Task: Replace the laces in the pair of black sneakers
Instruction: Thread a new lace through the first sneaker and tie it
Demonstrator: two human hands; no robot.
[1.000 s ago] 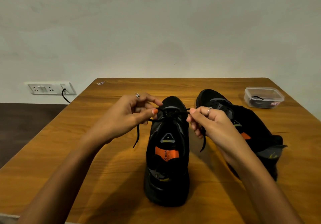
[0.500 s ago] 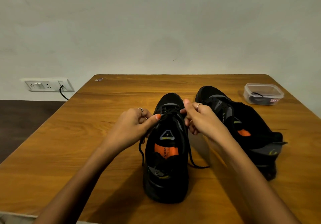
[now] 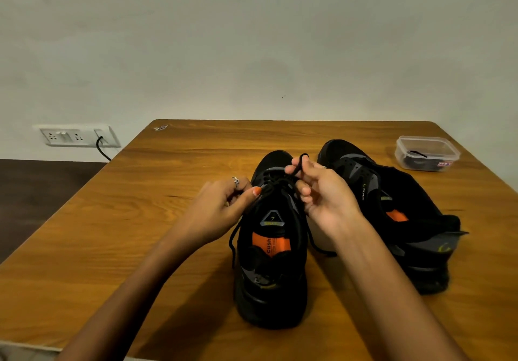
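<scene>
A lace loop is pinched by the right hand; its other strand is pinched by the left hand over the near sneaker.

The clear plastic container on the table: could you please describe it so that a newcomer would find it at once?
On the wooden table, look to the far right corner, beyond the two black sneakers. The clear rectangular plastic container sits there alone, the only see-through item, with something dark inside.
</scene>
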